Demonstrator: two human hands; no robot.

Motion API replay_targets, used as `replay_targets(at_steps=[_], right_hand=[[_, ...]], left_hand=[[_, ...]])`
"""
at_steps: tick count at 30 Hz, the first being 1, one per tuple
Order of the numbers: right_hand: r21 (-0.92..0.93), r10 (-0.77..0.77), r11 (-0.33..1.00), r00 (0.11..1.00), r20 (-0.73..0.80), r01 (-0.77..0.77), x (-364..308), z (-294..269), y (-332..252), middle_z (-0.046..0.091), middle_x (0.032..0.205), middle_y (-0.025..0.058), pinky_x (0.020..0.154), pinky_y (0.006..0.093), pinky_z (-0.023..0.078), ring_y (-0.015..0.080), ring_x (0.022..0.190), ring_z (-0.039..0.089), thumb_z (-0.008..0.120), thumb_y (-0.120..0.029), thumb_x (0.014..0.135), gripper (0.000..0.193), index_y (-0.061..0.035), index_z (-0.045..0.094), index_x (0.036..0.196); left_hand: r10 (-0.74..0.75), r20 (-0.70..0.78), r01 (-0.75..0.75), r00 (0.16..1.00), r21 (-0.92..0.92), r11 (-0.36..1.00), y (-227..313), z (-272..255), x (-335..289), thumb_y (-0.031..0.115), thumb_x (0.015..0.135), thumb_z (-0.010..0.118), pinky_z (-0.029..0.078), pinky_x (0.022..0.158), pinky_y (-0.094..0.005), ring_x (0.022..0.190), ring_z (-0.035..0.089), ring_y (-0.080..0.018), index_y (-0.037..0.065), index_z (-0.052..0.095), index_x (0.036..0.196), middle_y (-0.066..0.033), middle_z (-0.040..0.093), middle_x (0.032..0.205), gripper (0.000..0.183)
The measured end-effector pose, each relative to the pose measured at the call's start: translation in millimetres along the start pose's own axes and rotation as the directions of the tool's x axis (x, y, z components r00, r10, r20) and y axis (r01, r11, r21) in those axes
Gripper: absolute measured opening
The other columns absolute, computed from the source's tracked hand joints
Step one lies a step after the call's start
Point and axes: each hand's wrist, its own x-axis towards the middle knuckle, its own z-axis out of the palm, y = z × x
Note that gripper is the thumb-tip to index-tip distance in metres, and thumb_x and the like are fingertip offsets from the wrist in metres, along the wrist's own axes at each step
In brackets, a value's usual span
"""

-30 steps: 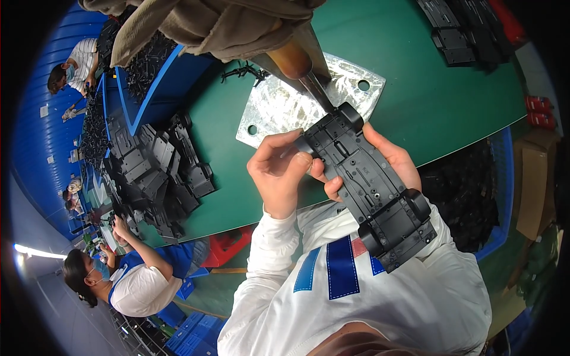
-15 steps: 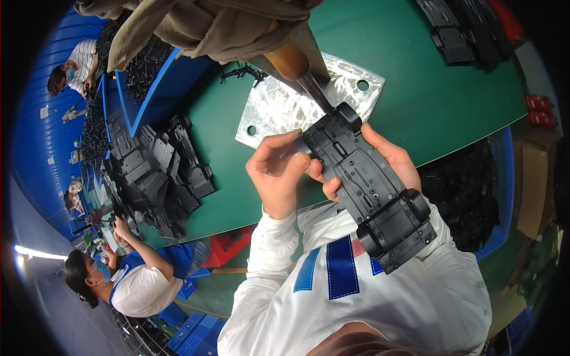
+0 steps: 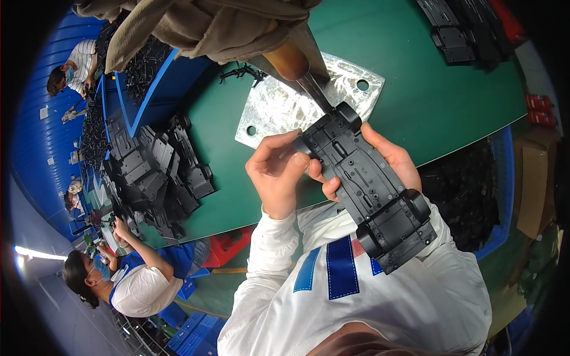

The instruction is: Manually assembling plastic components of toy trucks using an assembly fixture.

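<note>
A black plastic toy car chassis (image 3: 368,178) with wheels lies tilted between my two hands, its screw-dotted side facing up. My left hand (image 3: 279,172) is closed on the wheel at the far left corner, thumb and fingers pinching there. Along the right edge my right hand (image 3: 395,160) holds the chassis, and its fingertips come out on the left side. The far end of the chassis meets the thin metal tip (image 3: 317,95) of a cloth-wrapped tool with a brown collar (image 3: 289,61). Beneath that tool sits a shiny metal plate (image 3: 279,110) with round holes.
Black chassis parts (image 3: 154,172) are piled on the green table (image 3: 409,71) at left, beside a blue bin (image 3: 155,89) of small black parts. More chassis (image 3: 454,35) lie at far right. A blue crate (image 3: 504,190) stands below the table's right edge. Co-workers (image 3: 136,279) are on the left.
My hands and the chassis stay almost still. The co-worker at lower left has shifted slightly.
</note>
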Motion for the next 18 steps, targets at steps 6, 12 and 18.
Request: replay_targets(at_steps=[6, 12, 18], right_hand=[[0.002, 0.002, 1.000, 1.000, -0.005, -0.002, 0.3, -0.3, -0.1, 0.066, 0.113, 0.0245, 0.080, 0.0376, 0.061, 0.0312, 0.085, 0.072, 0.034, -0.044, 0.109, 0.058, 0.0056, 0.051, 0.133], [0.005, 0.002, 1.000, 1.000, -0.013, -0.002, 0.4, 0.4, 0.3, 0.065, 0.113, 0.0249, 0.080, 0.0373, 0.061, 0.0314, 0.085, 0.071, 0.034, -0.044, 0.109, 0.058, 0.0059, 0.051, 0.133], [0.017, 0.002, 1.000, 1.000, -0.023, -0.001, 0.2, 1.7, 0.7, 0.065, 0.113, 0.0250, 0.080, 0.0371, 0.061, 0.0316, 0.085, 0.071, 0.034, -0.044, 0.109, 0.058, 0.0060, 0.051, 0.133]], left_hand=[[-0.006, -0.018, 0.007, 1.000, 0.024, 1.000, -3.2, -2.3, 0.2, 0.000, 0.086, 0.071, 0.051, 0.075, -0.0289, 0.072, 0.064, -0.0136, -0.010, 0.061, 0.115, -0.0104, 0.068, 0.086, 0.032], [-0.014, -0.020, 0.014, 1.000, 0.013, 1.000, -2.2, -1.5, 0.4, 0.000, 0.086, 0.071, 0.052, 0.076, -0.0289, 0.072, 0.064, -0.0137, -0.010, 0.062, 0.115, -0.0110, 0.069, 0.087, 0.032], [-0.008, -0.006, 0.008, 1.000, -0.007, 1.000, -0.8, -0.8, 0.1, -0.001, 0.086, 0.070, 0.052, 0.073, -0.0299, 0.071, 0.064, -0.0148, -0.010, 0.061, 0.115, -0.0117, 0.068, 0.086, 0.032]])
